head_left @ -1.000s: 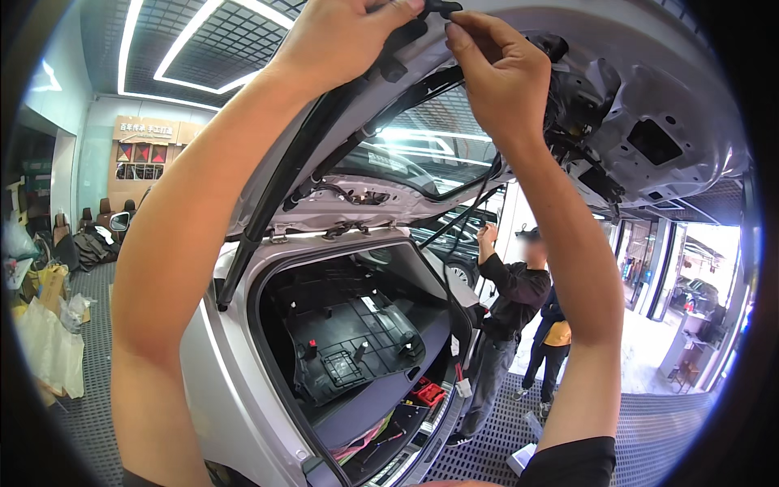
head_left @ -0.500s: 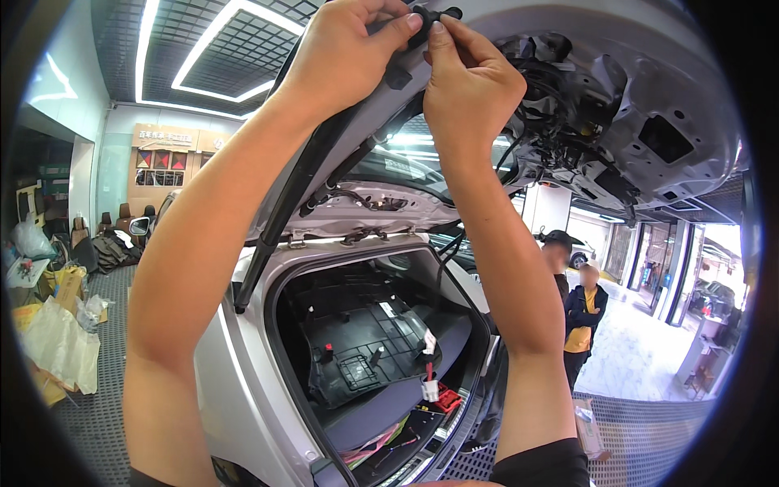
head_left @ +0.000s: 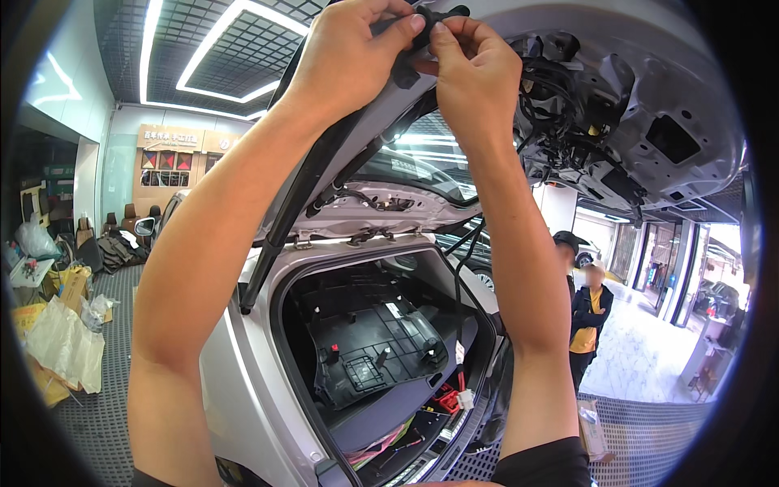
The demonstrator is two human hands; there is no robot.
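Note:
Both of my arms are raised to the edge of the lifted tailgate (head_left: 690,73) of a silver car. My left hand (head_left: 353,53) pinches a small, soft-looking black piece (head_left: 445,15) between thumb and fingers. Close beside it, my right hand (head_left: 483,81) grips the same black piece between thumb and forefinger. The piece's exact kind is unclear, and my fingers hide part of it. To the right of my right hand, the tailgate's bare inner metal shows bundled black wiring (head_left: 540,101). A black support strut (head_left: 280,231) slants down behind my left forearm.
A black plastic trim panel (head_left: 377,345) lies in the open boot. A red wire with a white connector (head_left: 465,398) hangs at the boot's right side. Two people (head_left: 590,312) stand at the right. Bags and cardboard (head_left: 69,341) are piled at the left.
My hands stay at the tailgate edge, the right one turned slightly, and more of the black piece shows between them. The hanging wire and white connector have swung to the right.

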